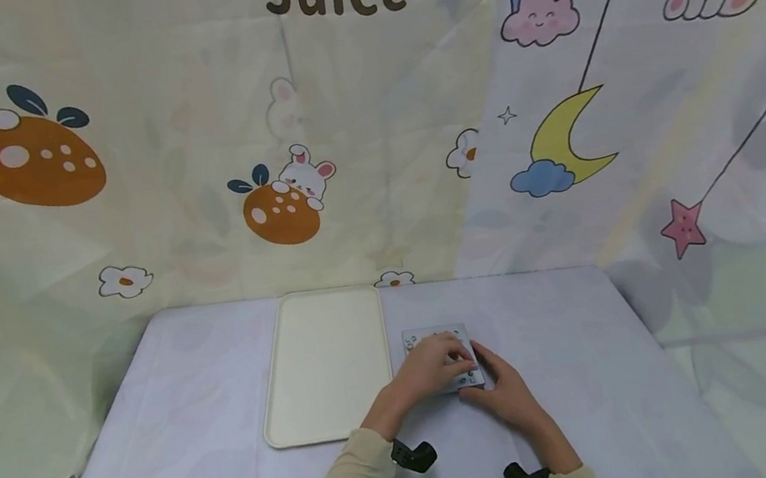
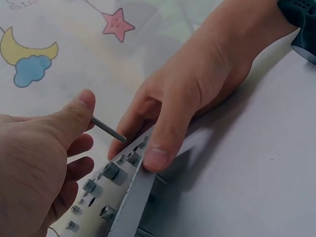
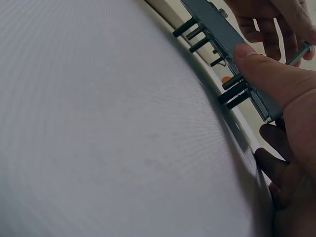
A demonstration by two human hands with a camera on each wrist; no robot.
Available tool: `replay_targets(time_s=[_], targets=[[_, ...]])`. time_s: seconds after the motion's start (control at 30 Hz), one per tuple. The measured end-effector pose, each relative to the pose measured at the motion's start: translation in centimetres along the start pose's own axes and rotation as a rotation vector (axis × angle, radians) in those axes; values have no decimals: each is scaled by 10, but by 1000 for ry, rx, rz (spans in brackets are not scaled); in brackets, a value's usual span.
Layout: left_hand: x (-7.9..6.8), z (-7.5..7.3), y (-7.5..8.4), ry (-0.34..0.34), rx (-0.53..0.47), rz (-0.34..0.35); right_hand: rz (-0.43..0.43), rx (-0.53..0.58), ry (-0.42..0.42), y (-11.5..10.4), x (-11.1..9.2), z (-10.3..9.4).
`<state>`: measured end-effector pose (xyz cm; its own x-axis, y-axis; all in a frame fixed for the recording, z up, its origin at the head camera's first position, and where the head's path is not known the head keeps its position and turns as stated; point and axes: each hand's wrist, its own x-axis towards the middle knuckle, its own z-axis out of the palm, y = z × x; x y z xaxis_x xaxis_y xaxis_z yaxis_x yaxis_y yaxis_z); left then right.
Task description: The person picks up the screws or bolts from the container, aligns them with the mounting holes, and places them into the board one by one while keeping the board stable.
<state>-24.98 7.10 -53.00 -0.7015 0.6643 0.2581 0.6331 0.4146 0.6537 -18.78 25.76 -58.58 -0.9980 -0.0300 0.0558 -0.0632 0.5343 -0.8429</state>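
Observation:
A grey metal plate (image 1: 469, 379) carries several hex-socket bolts (image 2: 110, 171) whose heads stand proud of its face. Their threaded shafts (image 3: 183, 27) stick out from the underside, over the white cloth. My right hand (image 1: 508, 396) grips the plate by its right edge, thumb on the near side and fingers around the far side. Above the plate, my left hand (image 1: 429, 368) pinches a slim metal rod (image 2: 108, 130) between thumb and forefinger. The rod slants, its free tip pointing toward the plate close to the right hand's fingers. The left hand covers much of the plate in the head view.
A cream rectangular tray (image 1: 328, 366) lies just left of the plate on the white-covered table (image 1: 207, 412). Behind the table hangs a printed cloth backdrop (image 1: 376, 105) with rabbits and a moon. Black wrist cameras (image 1: 414, 455) sit on both wrists.

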Motion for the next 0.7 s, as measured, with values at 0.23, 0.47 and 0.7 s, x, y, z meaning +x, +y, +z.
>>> replay_targets(time_s=[0.23,0.47,0.7], targets=[[1,5,-2,-12,6,11,-5,15,4,-4,-2,0],[2,6,1,-21,9,2,-3,27,3,-3,-3,1],[2,4,1,-20,13,7,-12,32,10,0,-1,2]])
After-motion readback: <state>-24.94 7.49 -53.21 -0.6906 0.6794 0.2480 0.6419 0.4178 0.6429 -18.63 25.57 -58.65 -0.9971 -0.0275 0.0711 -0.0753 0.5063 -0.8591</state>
